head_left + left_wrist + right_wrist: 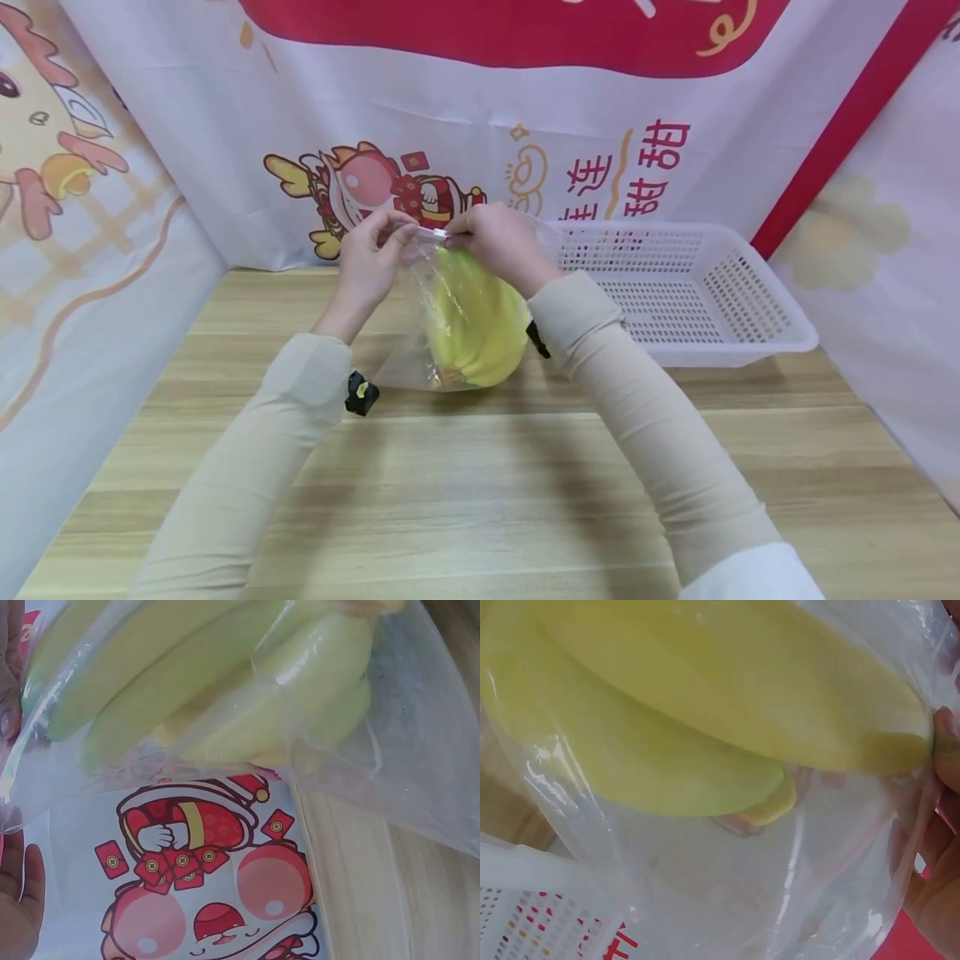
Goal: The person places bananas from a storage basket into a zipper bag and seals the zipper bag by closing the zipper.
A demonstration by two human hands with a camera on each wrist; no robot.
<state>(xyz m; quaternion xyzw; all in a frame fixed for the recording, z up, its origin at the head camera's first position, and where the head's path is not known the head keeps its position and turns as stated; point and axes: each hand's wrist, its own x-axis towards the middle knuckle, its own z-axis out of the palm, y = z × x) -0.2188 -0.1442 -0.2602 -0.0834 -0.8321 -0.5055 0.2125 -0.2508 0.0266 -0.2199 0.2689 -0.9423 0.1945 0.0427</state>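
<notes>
Clear plastic bag (420,350) of yellow bananas (476,321), top edge pinched by left hand (371,258) and right hand (498,242): sealing apparently underway; next likely needs pressing along the strip.

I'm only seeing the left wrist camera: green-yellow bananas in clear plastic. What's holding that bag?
Observer: Both hands. The left hand and right hand pinch the top edge of the plastic bag from either side.
Operator: Is it hanging in the air?
Observer: The head view shows its bottom, with the bananas, down at the wooden table.
Operator: Anything else nearby?
Observer: A white basket sits on the table, right of the bag.
</notes>
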